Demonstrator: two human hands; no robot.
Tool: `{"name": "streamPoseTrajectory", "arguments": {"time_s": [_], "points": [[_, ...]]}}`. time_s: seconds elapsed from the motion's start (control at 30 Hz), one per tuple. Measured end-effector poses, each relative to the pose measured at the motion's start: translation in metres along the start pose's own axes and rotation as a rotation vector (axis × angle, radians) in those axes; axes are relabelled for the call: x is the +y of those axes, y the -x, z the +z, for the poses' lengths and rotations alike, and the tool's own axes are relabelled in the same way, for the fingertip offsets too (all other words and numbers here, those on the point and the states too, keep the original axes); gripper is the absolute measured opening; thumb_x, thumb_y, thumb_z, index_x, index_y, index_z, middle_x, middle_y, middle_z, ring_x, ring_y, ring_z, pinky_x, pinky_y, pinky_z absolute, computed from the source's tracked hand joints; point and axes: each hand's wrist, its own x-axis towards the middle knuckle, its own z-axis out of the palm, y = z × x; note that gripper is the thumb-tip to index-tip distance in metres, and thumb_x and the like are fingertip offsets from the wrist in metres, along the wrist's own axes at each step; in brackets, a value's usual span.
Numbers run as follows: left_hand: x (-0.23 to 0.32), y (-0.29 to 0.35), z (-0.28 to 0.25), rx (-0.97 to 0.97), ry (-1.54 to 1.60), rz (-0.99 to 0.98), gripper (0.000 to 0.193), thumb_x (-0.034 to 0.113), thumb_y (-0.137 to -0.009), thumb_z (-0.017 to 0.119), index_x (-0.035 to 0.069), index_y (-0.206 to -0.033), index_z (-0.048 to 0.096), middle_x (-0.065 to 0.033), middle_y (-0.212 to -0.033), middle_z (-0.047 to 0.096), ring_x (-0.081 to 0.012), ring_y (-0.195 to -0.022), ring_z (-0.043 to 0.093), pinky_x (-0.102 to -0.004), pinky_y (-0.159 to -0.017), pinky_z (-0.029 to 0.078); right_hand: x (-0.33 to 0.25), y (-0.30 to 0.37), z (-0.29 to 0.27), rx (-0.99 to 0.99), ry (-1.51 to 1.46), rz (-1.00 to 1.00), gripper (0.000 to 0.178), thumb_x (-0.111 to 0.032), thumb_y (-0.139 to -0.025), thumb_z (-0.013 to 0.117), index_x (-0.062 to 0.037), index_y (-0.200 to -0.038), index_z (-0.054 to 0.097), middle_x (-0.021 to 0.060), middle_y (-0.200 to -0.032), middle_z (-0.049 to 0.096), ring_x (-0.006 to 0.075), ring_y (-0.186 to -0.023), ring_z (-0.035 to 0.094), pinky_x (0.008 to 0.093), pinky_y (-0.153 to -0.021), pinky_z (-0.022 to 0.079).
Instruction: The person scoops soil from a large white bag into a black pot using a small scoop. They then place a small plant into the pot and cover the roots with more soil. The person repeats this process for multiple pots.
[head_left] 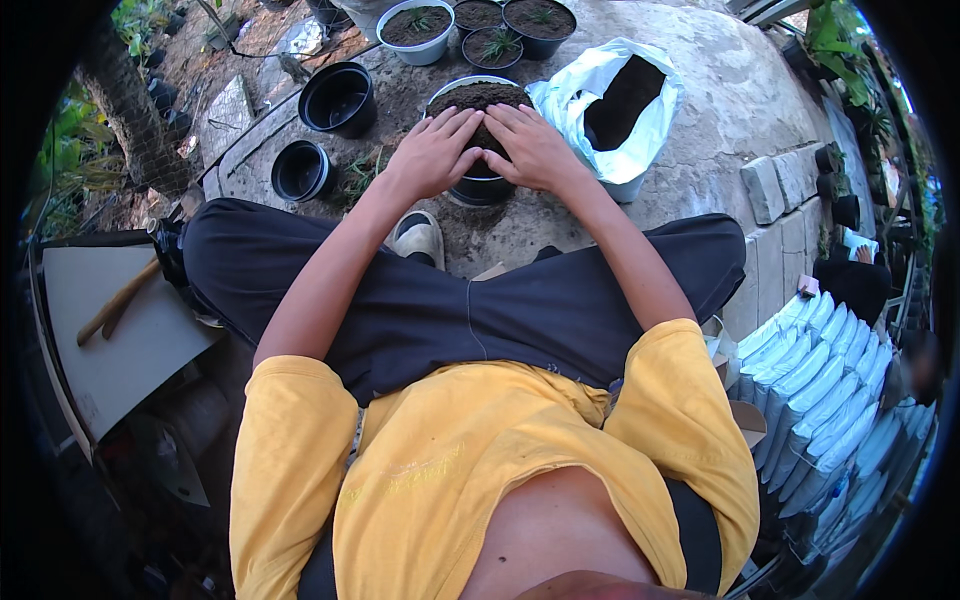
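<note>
A round pot point(480, 192) with a pale rim and dark lower wall stands in front of me, filled to the top with dark soil point(480, 95). My left hand point(432, 155) lies on the left of the soil, fingers stretched out. On the other side my right hand point(535, 148) rests the same way, its fingertips almost meeting the left ones. The two thumbs point toward each other over the near rim. Just right of the pot is an open light-blue plastic bag point(655, 128) with dark soil inside.
Two black pots without plants, a larger one point(338, 100) and a smaller one point(302, 171), stand at left. Behind are pots with small grassy plants, including a white one point(417, 42). Stacked pale bags point(815, 380) and concrete blocks point(780, 190) line the right; a wooden-handled tool point(118, 300) lies left.
</note>
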Motion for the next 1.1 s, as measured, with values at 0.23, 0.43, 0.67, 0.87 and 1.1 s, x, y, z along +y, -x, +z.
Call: {"name": "streamPoseTrajectory", "arguments": {"time_s": [0.23, 0.43, 0.67, 0.87, 1.1], "points": [[-0.004, 0.003, -0.001, 0.153, 0.073, 0.049, 0.056, 0.035, -0.1, 0.051, 0.005, -0.147, 0.042, -0.0168, -0.148, 0.047, -0.0367, -0.138, 0.042, -0.0476, -0.114, 0.035, -0.001, -0.004, -0.023, -0.025, -0.111, 0.071, 0.065, -0.037, -0.088, 0.064, 0.0007, -0.139, 0.05, 0.0185, -0.143, 0.051, 0.0331, -0.135, 0.048, 0.0459, -0.115, 0.035], [-0.002, 0.006, -0.001, 0.133, 0.054, 0.077, 0.079, 0.053, -0.093, 0.058, 0.002, -0.149, 0.037, -0.0188, -0.149, 0.044, -0.036, -0.141, 0.039, -0.048, -0.116, 0.032, -0.004, -0.003, -0.022, -0.056, -0.08, -0.042, 0.083, -0.045, -0.077, 0.072, 0.0018, -0.142, 0.047, 0.0192, -0.144, 0.05, 0.0327, -0.136, 0.047, 0.0457, -0.115, 0.035], [-0.008, 0.006, 0.0, 0.066, 0.033, 0.123, 0.098, 0.065, -0.083, 0.063, 0.0, -0.15, 0.034, -0.0201, -0.151, 0.042, -0.0375, -0.141, 0.038, -0.0489, -0.117, 0.03, -0.01, -0.003, -0.015, -0.049, -0.025, -0.06, 0.09, -0.056, -0.073, 0.075, 0.0045, -0.134, 0.051, 0.0192, -0.136, 0.056, 0.0319, -0.131, 0.051, 0.0455, -0.114, 0.037], [-0.01, 0.005, 0.003, 0.036, 0.004, 0.142, 0.096, 0.06, -0.079, 0.071, 0.003, -0.149, 0.037, -0.0177, -0.149, 0.045, -0.0361, -0.14, 0.04, -0.0494, -0.117, 0.032, -0.007, -0.003, -0.009, 0.009, -0.013, -0.1, 0.081, -0.057, -0.072, 0.077, 0.0043, -0.123, 0.059, 0.0172, -0.122, 0.064, 0.0317, -0.117, 0.06, 0.0429, -0.105, 0.043], [-0.01, 0.004, 0.003, 0.034, 0.03, 0.142, 0.084, 0.047, -0.078, 0.077, 0.005, -0.142, 0.045, -0.0141, -0.141, 0.052, -0.0324, -0.135, 0.046, -0.0454, -0.114, 0.036, -0.008, -0.007, -0.016, -0.075, -0.037, -0.069, 0.08, -0.059, -0.072, 0.076, 0.0033, -0.119, 0.062, 0.0165, -0.114, 0.067, 0.0319, -0.109, 0.062, 0.0402, -0.101, 0.045]]}}
